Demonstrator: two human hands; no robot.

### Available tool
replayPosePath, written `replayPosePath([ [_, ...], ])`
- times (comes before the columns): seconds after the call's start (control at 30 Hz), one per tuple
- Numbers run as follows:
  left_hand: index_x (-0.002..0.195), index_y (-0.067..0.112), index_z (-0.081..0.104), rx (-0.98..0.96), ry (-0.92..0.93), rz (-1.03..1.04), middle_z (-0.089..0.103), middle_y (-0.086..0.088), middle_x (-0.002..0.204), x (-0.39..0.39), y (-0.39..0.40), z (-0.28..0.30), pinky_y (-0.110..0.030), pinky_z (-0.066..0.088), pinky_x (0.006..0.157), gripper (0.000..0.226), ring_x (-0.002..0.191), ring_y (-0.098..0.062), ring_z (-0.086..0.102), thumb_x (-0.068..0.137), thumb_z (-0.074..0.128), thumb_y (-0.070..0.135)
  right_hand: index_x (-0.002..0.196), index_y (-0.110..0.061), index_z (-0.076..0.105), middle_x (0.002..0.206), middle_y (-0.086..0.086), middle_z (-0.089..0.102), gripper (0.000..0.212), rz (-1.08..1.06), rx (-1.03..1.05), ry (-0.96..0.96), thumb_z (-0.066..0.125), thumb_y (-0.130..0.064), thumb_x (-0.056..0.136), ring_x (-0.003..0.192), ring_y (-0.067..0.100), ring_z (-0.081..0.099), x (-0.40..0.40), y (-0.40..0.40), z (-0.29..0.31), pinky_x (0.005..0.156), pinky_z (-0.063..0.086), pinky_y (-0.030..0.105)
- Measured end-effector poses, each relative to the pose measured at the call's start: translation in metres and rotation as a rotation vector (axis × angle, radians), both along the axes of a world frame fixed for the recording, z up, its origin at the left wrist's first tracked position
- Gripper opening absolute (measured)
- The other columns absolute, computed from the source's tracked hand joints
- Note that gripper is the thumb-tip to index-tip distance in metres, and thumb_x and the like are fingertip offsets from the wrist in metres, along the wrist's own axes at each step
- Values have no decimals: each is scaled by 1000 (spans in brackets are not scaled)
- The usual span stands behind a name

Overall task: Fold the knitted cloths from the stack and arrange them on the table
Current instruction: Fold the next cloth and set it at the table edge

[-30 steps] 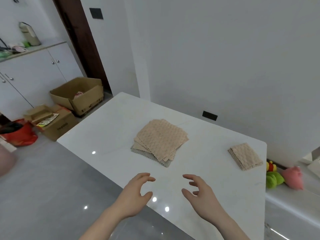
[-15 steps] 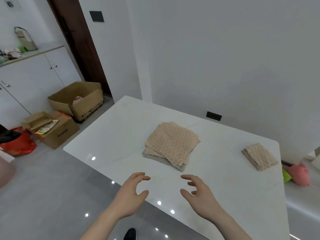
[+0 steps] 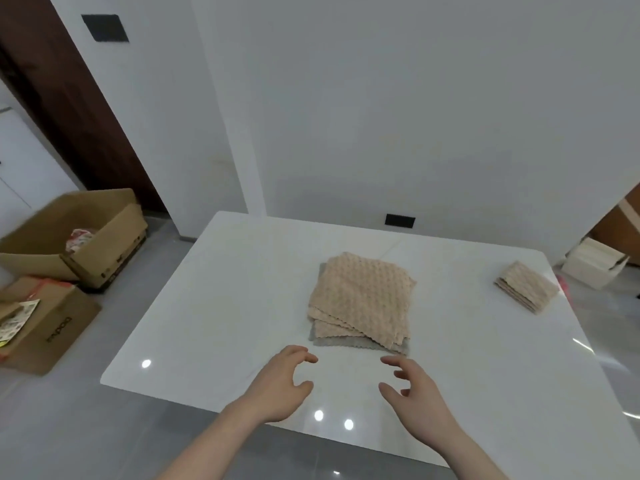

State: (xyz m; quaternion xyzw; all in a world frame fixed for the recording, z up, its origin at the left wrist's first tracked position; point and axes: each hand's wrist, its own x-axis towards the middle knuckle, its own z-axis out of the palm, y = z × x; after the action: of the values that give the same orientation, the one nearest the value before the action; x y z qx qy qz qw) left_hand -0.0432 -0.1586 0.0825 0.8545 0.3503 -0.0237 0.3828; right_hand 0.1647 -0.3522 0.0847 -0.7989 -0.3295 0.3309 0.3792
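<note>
The white desk (image 3: 214,306) carries everything the task needs. At its middle lies the stack (image 3: 362,301) of unfolded knitted cloths, beige sheets fanned unevenly over a grey one whose near edge shows at the bottom. At the far right corner, well apart from it, sits a small folded pile (image 3: 528,287).

Both hands hover over the near edge of the desk, just short of the stack. The left hand (image 3: 280,386) and the right hand (image 3: 417,393) are empty, their fingers (image 3: 304,355) loosely curled and spread, grasping nothing and touching no cloth.

The step in hand appears to be taking the top cloth. To do it well, the person should probably pinch only the uppermost sheet at its two near corners, since the layers are offset and a deep grab could drag several along. Lifting it toward the bare desk in front of the stack would give room to fold flat. Matching corners before pressing the crease should keep the bumpy knit from skewing, and the finished piece would likely belong beside the folded pile.
</note>
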Motion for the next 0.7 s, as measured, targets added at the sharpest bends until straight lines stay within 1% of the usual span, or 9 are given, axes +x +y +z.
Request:
replayPosePath([
  [0.1, 136, 38, 53, -3, 6, -59, 36, 26, 144, 8, 12, -2, -15, 29, 105, 43, 134, 0, 41, 94, 58, 33, 122, -46, 55, 130, -29, 50, 38, -26, -27, -52, 66, -27, 91, 118, -5, 51, 0, 3, -3, 97, 45, 24],
  [0.27, 138, 34, 52, -24, 7, -116, 39, 20, 145, 29, 25, -3, -22, 37, 109, 44, 127, -4, 45, 94, 58, 32, 125, -44, 54, 129, -25, 49, 42, -43, -52, -122, 69, -27, 90, 113, -2, 53, 14, 12, -14, 96, 47, 26],
  [0.37, 139, 33, 52, 1, 9, -135, 38, 20, 145, 38, 28, -11, -22, 37, 109, 46, 129, -4, 45, 94, 57, 32, 127, -42, 54, 128, -24, 49, 43, -51, -62, -144, 69, -27, 89, 112, 0, 54, 24, 16, -26, 96, 48, 27],
  [0.5, 137, 36, 51, 44, -17, -146, 30, 25, 148, 49, 29, -36, -16, 32, 107, 46, 135, 1, 38, 92, 56, 32, 126, -39, 56, 126, -22, 50, 42, -75, -21, -182, 69, -23, 89, 114, 3, 55, 42, 28, -53, 97, 48, 28],
  [0.57, 139, 36, 50, 72, -15, -153, 27, 24, 150, 56, 35, -52, -15, 28, 108, 49, 138, 0, 35, 91, 56, 31, 125, -40, 54, 125, -21, 50, 42, -99, -4, -190, 68, -22, 90, 115, 3, 54, 49, 35, -71, 97, 47, 26],
  [0.7, 140, 37, 46, 87, -47, -130, 31, 25, 142, 80, 59, -83, -17, 32, 106, 54, 132, -4, 41, 89, 58, 28, 128, -39, 53, 126, -21, 49, 45, -118, -23, -232, 68, -23, 89, 118, 6, 51, 61, 50, -112, 96, 39, 21],
])
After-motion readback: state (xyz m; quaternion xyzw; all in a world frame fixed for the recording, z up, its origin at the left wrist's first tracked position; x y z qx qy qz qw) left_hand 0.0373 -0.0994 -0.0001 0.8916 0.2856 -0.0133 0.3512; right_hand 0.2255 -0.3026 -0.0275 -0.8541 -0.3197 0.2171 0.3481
